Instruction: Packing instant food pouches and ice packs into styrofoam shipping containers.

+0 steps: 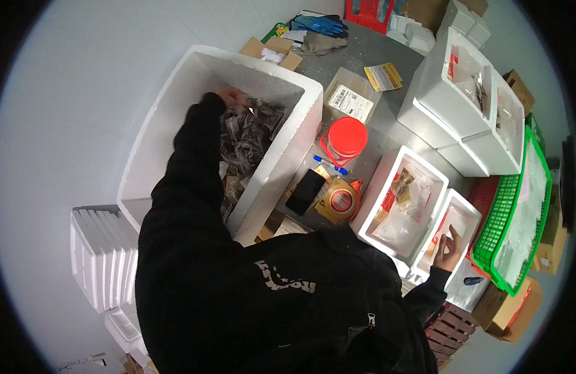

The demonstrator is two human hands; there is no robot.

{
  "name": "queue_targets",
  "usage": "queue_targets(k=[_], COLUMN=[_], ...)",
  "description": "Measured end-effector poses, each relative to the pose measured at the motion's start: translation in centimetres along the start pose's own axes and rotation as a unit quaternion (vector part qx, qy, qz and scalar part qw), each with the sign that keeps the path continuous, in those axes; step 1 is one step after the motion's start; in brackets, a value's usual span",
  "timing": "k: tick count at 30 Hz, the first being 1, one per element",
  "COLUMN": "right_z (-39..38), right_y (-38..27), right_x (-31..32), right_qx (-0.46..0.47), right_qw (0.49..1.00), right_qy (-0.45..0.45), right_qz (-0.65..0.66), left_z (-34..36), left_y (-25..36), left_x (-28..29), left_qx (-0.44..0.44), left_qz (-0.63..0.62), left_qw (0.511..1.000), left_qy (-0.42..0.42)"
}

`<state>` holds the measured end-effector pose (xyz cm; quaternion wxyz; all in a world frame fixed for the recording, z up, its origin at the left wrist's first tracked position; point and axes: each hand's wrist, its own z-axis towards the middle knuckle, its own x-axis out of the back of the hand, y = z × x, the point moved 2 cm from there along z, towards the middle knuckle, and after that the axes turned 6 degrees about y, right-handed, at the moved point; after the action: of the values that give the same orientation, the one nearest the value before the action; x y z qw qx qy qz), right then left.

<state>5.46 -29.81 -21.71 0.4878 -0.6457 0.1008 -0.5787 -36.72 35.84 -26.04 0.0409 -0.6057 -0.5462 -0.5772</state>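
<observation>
One head-worn fisheye view, looking steeply down, close over the person's torso, edges bending outward.
</observation>
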Motion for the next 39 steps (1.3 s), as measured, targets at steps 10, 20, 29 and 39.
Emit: queue_targets(k=[10,20,29,39], right_z=[-3.7,-2.7,-1.0,-2.4], right_y=[3.9,16.8,27.5,29.0], right_x=[5.7,11.1,10.5,3.2], right_qx=[-0.015,-0.102,-0.119,-0.204], right_qw=[0.997,0.979,0.966,0.876], right_qy=[0.057,0.176,-0.14,-0.205], right_qz=[-0.042,0.026,0.182,0.386], left_z=[-1.5,-19.3,-16.9,-13.9], left_y=[6.5,35.2,50.1,53.7], left_x=[-4.5,-0.7,-43.3,-51.5], left_qx=[0.073,-0.222,-0.156,0.089], left_qz=[0.42,0.011,-0.135,0.189], left_qw=[0.883,0.934,0.978,0.958], left_qy=[0.198,0.28,0.03,0.197])
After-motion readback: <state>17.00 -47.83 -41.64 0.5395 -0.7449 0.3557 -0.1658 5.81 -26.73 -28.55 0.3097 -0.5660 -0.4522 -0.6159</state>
